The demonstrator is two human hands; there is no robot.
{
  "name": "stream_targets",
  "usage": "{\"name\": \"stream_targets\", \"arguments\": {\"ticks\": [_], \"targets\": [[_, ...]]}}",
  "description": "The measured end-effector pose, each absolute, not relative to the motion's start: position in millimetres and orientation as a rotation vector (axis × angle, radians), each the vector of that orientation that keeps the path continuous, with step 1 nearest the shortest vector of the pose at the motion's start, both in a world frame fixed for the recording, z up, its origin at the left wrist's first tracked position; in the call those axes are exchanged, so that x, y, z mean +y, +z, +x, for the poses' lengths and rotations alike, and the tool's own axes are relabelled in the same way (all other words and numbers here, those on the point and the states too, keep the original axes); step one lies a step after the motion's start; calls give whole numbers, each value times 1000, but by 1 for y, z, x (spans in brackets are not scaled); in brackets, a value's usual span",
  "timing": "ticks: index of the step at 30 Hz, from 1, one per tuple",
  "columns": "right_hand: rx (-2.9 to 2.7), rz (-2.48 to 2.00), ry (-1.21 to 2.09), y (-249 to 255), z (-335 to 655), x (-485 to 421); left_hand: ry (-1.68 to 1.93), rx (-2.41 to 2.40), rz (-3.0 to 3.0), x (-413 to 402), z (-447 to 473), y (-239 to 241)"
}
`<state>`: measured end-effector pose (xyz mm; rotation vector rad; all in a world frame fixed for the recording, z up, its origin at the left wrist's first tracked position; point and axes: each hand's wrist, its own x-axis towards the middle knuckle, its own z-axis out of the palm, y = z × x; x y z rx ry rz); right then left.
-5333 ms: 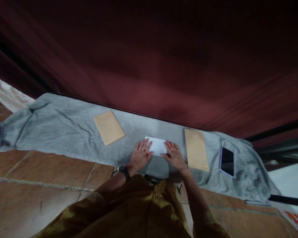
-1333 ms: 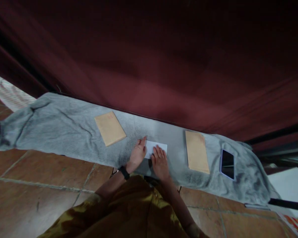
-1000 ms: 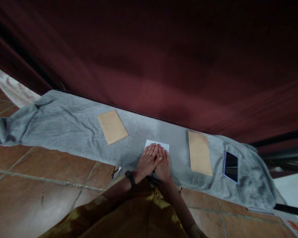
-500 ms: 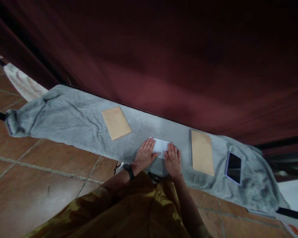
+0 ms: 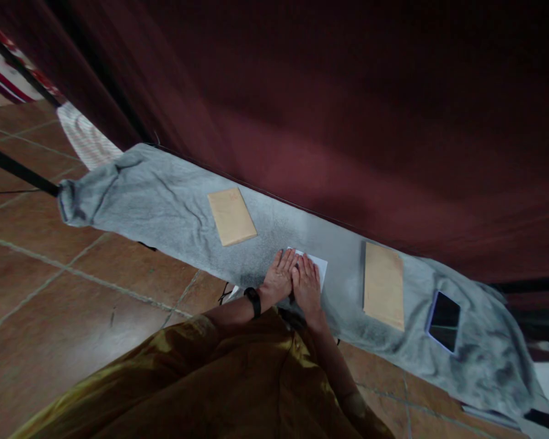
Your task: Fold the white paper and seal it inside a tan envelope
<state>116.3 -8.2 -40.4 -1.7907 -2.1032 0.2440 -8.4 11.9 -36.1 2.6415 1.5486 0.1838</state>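
A folded white paper (image 5: pixel 319 263) lies on a grey towel (image 5: pixel 165 201) spread along the floor. My left hand (image 5: pixel 280 279), with a black band at its wrist, lies flat on the paper, fingers stretched out. My right hand (image 5: pixel 307 285) presses flat beside it, side by side and touching it, fingers out as well. Together they cover most of the paper; only its far right corner shows.
One tan envelope (image 5: pixel 232 216) lies on the towel to the left, another tan envelope (image 5: pixel 383 285) to the right. A phone (image 5: pixel 444 312) rests further right. A dark red curtain (image 5: pixel 348 122) hangs behind. Brown floor tiles (image 5: pixel 50 274) lie in front, and a black pole (image 5: pixel 18 171) crosses at left.
Half a second ago my hands were spread apart on the paper; they have slid together over its middle. The view has also swung left.
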Motion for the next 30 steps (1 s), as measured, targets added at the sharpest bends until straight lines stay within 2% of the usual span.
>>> {"name": "stream_targets", "arguments": {"ticks": [9, 30], "targets": [[-2199, -1867, 5, -44, 136, -18, 283, 1536, 2625, 10, -9, -35], [-2002, -1991, -75, -52, 174, -37, 464, 1697, 2501, 9, -19, -27]]}}
